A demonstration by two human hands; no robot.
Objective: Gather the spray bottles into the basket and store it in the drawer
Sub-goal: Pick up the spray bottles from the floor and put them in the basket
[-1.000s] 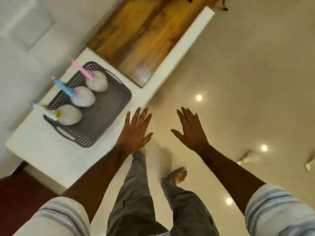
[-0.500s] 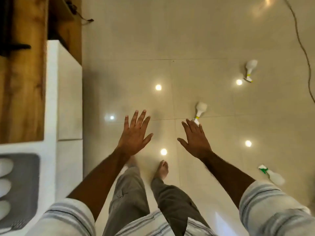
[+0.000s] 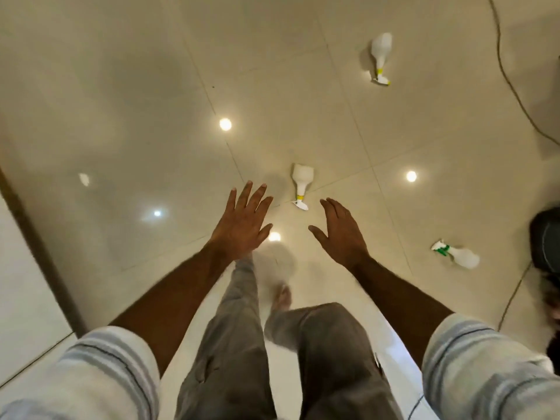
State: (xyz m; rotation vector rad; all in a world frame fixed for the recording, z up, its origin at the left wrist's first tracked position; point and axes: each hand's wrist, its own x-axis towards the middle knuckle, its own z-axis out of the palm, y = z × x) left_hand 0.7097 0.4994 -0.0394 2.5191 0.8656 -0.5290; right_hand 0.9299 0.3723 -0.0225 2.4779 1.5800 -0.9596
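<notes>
Three white spray bottles lie on the glossy tiled floor. The nearest spray bottle (image 3: 301,184), with a yellow collar, lies just beyond my fingertips, between my two hands. A second yellow-collared bottle (image 3: 381,56) lies farther away at the upper right. A green-trigger bottle (image 3: 457,256) rests to the right. My left hand (image 3: 242,222) and my right hand (image 3: 339,231) are both held out flat with fingers spread and nothing in them. The basket and the drawer are out of view.
A thin cable (image 3: 512,86) runs along the floor at the upper right. A dark object (image 3: 545,237) sits at the right edge. A white unit with a brown edge strip (image 3: 39,253) borders the left. My legs are mid-step below.
The view has swung away from the counter and basket onto the floor. I have stepped closer to the bottles, and the nearest one now lies between my hands.
</notes>
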